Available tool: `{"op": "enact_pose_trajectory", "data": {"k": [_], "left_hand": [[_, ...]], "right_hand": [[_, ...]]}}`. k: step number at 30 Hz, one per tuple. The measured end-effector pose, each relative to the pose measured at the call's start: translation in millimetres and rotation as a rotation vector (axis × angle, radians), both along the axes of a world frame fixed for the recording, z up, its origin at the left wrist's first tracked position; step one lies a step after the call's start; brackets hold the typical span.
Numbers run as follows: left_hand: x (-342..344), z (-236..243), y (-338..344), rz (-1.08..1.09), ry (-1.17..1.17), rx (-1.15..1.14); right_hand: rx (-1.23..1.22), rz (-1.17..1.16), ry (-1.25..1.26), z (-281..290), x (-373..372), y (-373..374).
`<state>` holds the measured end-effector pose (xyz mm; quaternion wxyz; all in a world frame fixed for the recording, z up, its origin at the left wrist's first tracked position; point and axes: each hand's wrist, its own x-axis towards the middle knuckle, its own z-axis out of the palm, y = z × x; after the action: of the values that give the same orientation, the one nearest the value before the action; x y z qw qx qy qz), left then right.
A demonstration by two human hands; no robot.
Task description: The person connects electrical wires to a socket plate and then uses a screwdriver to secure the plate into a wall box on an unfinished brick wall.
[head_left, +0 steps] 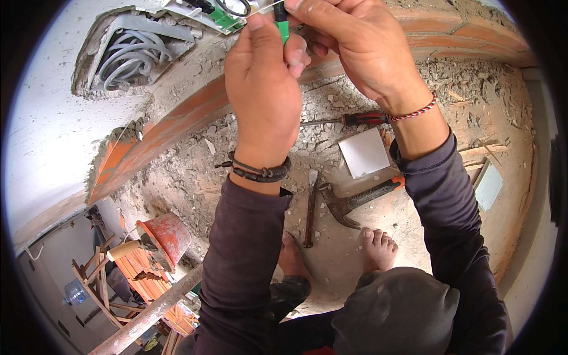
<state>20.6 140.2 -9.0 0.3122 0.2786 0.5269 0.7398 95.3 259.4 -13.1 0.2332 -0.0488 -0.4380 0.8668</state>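
Observation:
At the top edge, my left hand (263, 94) is closed, with thumb and fingers around a small green fiber-optic connector (284, 31) that has a black upper part. My right hand (373, 56) meets it from the right, its thumb bent in a pinch beside the black part. What that pinch holds is partly cut off by the frame. A thin pale strand passes over my left thumb. Just left of my hands is an open white housing (198, 13) with another green connector (226, 22) and a looped black cable (236, 8).
Coiled grey cable (133, 56) fills a wall recess. On the rubble-strewn floor lie a screwdriver (361, 118), a white tile (364, 152), a claw hammer (361, 201) and a chisel (310, 207). At lower left are a red bucket (171, 234) and a pole (148, 313).

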Motion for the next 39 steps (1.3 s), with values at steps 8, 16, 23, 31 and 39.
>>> {"op": "enact_pose_trajectory", "data": {"k": [8, 16, 23, 31, 39], "left_hand": [[19.6, -5.2, 1.7, 0.314, 0.551, -0.052], [22.2, -4.4, 3.4, 0.481, 0.780, -0.134], [22.6, -2.0, 6.9, 0.543, 0.859, -0.164], [25.9, 1.7, 9.3, 0.606, 0.949, -0.176], [24.7, 2.7, 9.9, 0.581, 0.968, -0.171]], "right_hand": [[-0.057, -0.013, -0.021, -3.3, -1.5, 1.0], [-0.048, -0.018, 0.011, -12.7, -8.1, 3.3], [-0.006, -0.018, 0.003, -15.8, -7.2, 3.3], [-0.043, 0.010, 0.018, -16.3, -4.4, 4.8], [-0.049, 0.015, 0.032, -18.2, -6.2, 4.4]]}}
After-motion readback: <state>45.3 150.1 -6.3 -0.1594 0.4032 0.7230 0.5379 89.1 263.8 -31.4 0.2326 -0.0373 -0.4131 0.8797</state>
